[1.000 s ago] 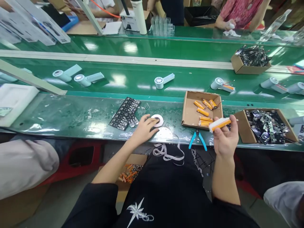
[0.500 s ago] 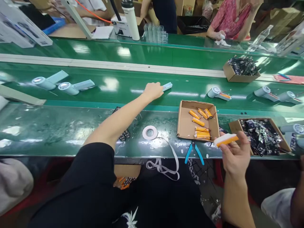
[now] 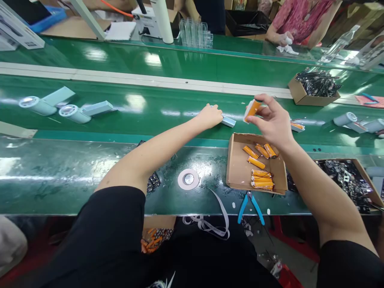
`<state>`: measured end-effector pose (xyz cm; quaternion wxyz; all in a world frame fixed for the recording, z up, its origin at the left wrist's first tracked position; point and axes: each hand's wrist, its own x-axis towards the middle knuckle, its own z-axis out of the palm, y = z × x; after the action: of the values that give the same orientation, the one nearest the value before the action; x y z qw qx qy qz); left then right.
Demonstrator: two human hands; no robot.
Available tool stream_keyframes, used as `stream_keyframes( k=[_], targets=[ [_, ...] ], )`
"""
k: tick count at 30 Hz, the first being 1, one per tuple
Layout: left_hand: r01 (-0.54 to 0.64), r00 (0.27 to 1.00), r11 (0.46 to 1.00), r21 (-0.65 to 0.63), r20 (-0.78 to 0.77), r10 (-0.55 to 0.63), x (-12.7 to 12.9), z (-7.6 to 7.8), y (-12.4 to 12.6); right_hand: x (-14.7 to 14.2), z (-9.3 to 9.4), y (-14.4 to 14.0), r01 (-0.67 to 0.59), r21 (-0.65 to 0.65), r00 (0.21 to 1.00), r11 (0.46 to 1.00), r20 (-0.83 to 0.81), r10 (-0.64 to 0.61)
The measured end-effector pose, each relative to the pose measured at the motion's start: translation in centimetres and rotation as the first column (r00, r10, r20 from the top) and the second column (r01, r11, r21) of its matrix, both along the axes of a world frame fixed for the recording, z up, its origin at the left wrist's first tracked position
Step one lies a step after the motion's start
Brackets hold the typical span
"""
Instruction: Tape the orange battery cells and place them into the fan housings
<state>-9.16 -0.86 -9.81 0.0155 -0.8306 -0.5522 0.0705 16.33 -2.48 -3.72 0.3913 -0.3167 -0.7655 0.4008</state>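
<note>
Orange battery [image 3: 251,110] is pinched between thumb and fingertips of my right hand [image 3: 271,122], held up over the far edge of the cardboard tray [image 3: 237,160], arm stretched forward across the bench. My left hand [image 3: 210,116] reaches out onto the green conveyor belt [image 3: 150,108], fingers closed loosely over a small pale-blue fan part [image 3: 228,121]; only its handle end pokes out.

Nearest me, blue-handled cutters [image 3: 250,205] lie at the bench edge with a loose white strip [image 3: 217,218] hanging off beside them. A tape roll [image 3: 188,179] sits flat just left of the tray, which has about eight more orange cells [image 3: 260,176] in two little clusters. Off to the right, another box [image 3: 360,176] is full of dark circuit bits.

Further out, two more fan bodies [image 3: 60,106] rest on the belt at left. Past the belt, a third box [image 3: 315,90] of dark parts, and another person's hand [image 3: 282,38] with white cloth at the far bench.
</note>
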Motion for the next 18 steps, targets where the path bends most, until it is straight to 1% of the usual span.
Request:
stream_keyframes(
  k=[2, 4, 8, 10, 12, 15, 16, 18],
  targets=[
    [0.045, 0.998, 0.999, 0.029, 0.036, -0.046, 0.0, -0.4, -0.1, -1.3, -0.8, 1.1, -0.037, -0.053, 0.998, 0.998, 0.042, 0.039],
    [0.068, 0.995, 0.997, 0.027, 0.068, -0.069, -0.1, -0.7, -0.1, -2.2, -1.2, 1.4, -0.064, -0.072, 0.994, 0.995, 0.080, 0.070],
    [0.111, 0.987, 0.991, 0.071, 0.105, -0.118, 0.0, -1.4, 0.0, -2.7, -1.0, 0.8, -0.080, -0.070, 0.981, 0.994, 0.169, 0.091],
    [0.111, 0.982, 0.989, 0.095, 0.143, -0.124, 0.0, -1.7, 0.2, -2.7, -1.0, 0.7, -0.085, -0.080, 0.981, 0.993, 0.167, 0.097],
    [0.070, 0.982, 0.995, 0.075, 0.171, -0.082, 0.2, -1.6, 0.6, -2.6, -1.1, 0.9, -0.082, -0.089, 0.985, 0.993, 0.144, 0.094],
    [-0.037, 0.984, 0.999, -0.018, 0.171, 0.040, 0.4, -0.9, 1.8, -2.4, -1.6, 1.6, -0.055, -0.102, 0.991, 0.993, 0.117, 0.067],
    [-0.058, 0.982, 0.997, -0.053, 0.174, 0.066, 0.5, -0.6, 2.2, -2.3, -1.8, 1.9, -0.041, -0.106, 0.991, 0.994, 0.119, 0.054],
    [-0.063, 0.975, 0.993, -0.103, 0.207, 0.083, 0.4, 0.0, 2.9, -2.1, -2.1, 2.6, -0.006, -0.109, 0.989, 0.994, 0.149, 0.022]
  ],
)
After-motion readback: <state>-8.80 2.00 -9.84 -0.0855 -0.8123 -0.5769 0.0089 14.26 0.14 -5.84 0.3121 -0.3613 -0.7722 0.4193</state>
